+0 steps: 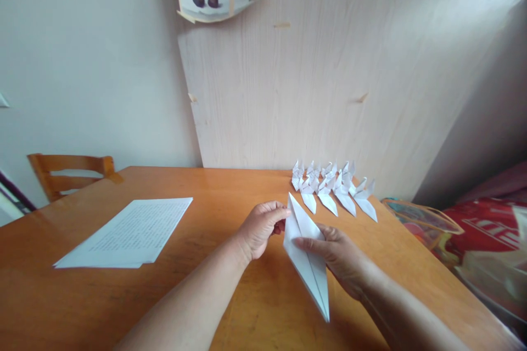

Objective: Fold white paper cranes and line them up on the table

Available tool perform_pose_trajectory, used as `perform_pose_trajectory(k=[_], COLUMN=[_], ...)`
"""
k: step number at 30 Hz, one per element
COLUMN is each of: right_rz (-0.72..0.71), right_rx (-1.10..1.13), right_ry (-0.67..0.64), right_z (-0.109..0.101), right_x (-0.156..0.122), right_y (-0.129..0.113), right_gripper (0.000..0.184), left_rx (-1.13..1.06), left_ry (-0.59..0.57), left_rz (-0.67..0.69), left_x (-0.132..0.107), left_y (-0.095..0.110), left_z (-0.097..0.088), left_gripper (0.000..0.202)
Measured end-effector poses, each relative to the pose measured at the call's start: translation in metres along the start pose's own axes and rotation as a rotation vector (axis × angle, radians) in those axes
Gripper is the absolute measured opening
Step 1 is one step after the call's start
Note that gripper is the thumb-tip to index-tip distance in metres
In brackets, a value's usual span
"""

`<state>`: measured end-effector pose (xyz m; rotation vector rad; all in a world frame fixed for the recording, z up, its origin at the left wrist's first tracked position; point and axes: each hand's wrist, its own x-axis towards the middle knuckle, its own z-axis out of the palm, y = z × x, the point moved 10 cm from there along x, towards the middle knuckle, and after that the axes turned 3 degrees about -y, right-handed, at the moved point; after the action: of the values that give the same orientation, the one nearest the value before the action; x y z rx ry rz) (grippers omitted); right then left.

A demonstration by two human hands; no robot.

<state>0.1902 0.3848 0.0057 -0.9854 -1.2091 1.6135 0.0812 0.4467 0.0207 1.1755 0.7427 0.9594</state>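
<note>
A white sheet folded into a long diamond, a folded paper (307,269), is held between both hands above the table. My left hand (263,225) pinches its upper left edge near the top point, with the fingers curled behind. My right hand (335,252) grips the right side, thumb flat across the front by the centre crease and fingers behind the paper. One long tip points down toward me. Beyond it, several finished origami paper cranes (325,194) stand in two rows.
A stack of printed paper sheets (127,233) lies on the left of the wooden table (197,285). A wooden chair (69,167) is behind the far left corner. Past the right edge sit an orange-rimmed basket (424,219) and a red bag (486,230). A panel (288,93) stands behind.
</note>
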Motion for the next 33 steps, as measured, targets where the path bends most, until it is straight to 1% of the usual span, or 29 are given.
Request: perform_pose_trajectory(k=[6,11,15,18,21,23,24,26,29,31,33], right_rz=[0.048,0.122,0.121,0.109,0.099,0.083,0.068,0.04,0.02,0.015,0.007], right_rx=[-0.059,-0.049,-0.01,-0.01,-0.021,-0.047,-0.076,-0.153,-0.261,-0.354,-0.517], right_ry=[-0.01,-0.039,-0.07,-0.043,-0.043,-0.05,-0.041,-0.002,0.061,0.099,0.147], right_z=[0.005,0.008,0.01,0.008,0.01,0.01,0.009,0.003,-0.009,-0.018,-0.028], right_x=[-0.005,-0.004,-0.003,-0.004,-0.006,-0.007,-0.007,-0.005,-0.001,0.003,0.006], right_y=[0.001,0.01,0.011,0.008,0.005,0.004,0.003,0.002,0.003,0.005,0.005], right_gripper=[0.034,0.034,0.033,0.031,0.03,0.033,0.035,0.037,0.045,0.052,0.057], left_rx=[-0.048,-0.132,-0.158,-0.158,-0.07,0.023,0.072,0.162,0.28,0.328,0.382], left_ry=[0.066,0.114,0.134,0.121,0.076,0.062,0.075,0.142,0.256,0.295,0.318], left_rz=[-0.012,-0.025,-0.037,-0.053,-0.059,-0.041,-0.028,-0.006,0.001,-0.004,-0.005], left_x=[0.001,0.003,0.005,0.005,0.003,0.001,0.001,0.001,0.001,0.002,0.003], left_y=[0.0,-0.002,-0.003,-0.004,-0.002,0.0,0.002,0.003,0.004,0.002,0.001], left_z=[-0.009,-0.018,-0.022,-0.021,-0.014,-0.012,-0.013,-0.022,-0.04,-0.049,-0.056], left_gripper=[0.02,0.023,0.024,0.027,0.035,0.036,0.034,0.029,0.019,0.015,0.012])
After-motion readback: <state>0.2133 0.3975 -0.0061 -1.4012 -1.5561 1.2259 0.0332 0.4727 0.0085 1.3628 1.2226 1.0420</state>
